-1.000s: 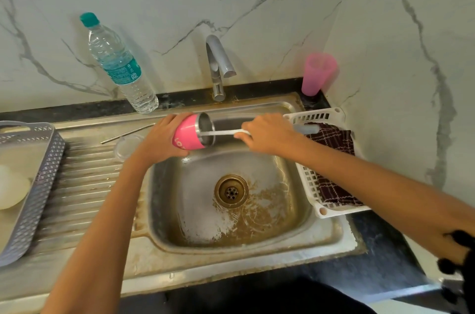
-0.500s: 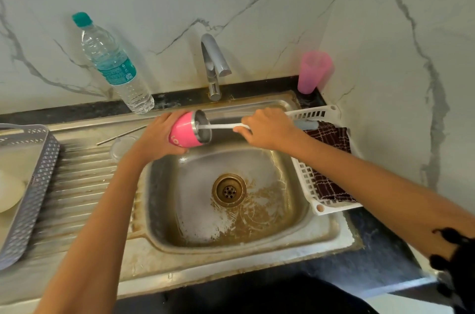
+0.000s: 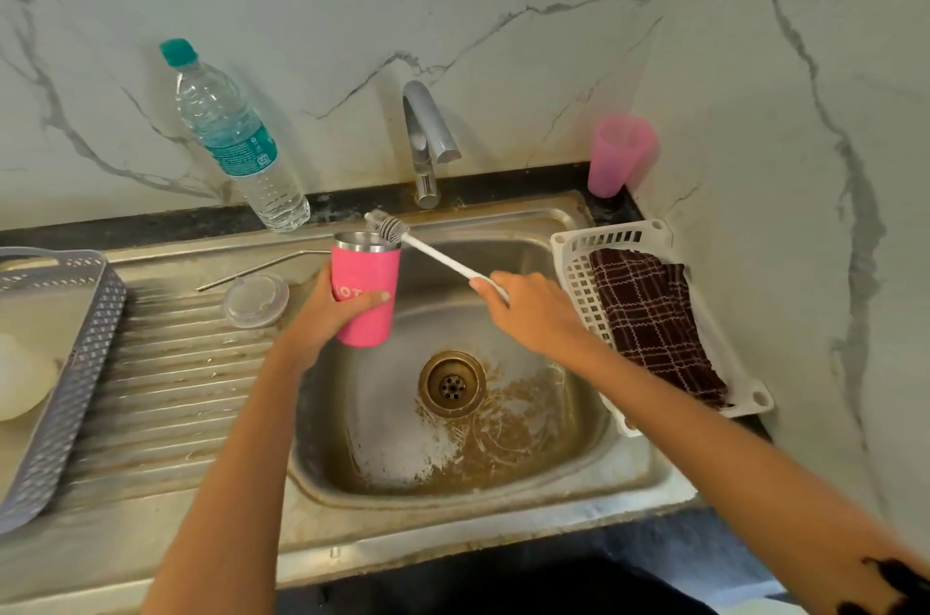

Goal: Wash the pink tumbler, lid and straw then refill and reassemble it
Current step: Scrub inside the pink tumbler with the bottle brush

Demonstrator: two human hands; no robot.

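My left hand (image 3: 329,312) grips the pink tumbler (image 3: 365,293) upright over the left side of the sink (image 3: 503,463). My right hand (image 3: 528,312) holds the white handle of a bottle brush (image 3: 387,228), whose bristle head lies at the tumbler's steel rim, outside the cup. The clear lid (image 3: 255,300) lies flat on the ribbed drainboard (image 3: 166,388), just left of the tumbler. The metal straw (image 3: 256,268) lies behind the lid on the drainboard.
A tap (image 3: 428,141) stands behind the sink with no water running. A water bottle (image 3: 231,136) stands at the back left, a pink plastic cup (image 3: 619,154) at the back right. A white basket (image 3: 573,272) with a checked cloth (image 3: 654,327) sits right of the sink, a grey tray (image 3: 55,413) far left.
The tumbler was held on its side with the brush inside it. Now it stands upright in my left hand and the brush head has come out to the rim.
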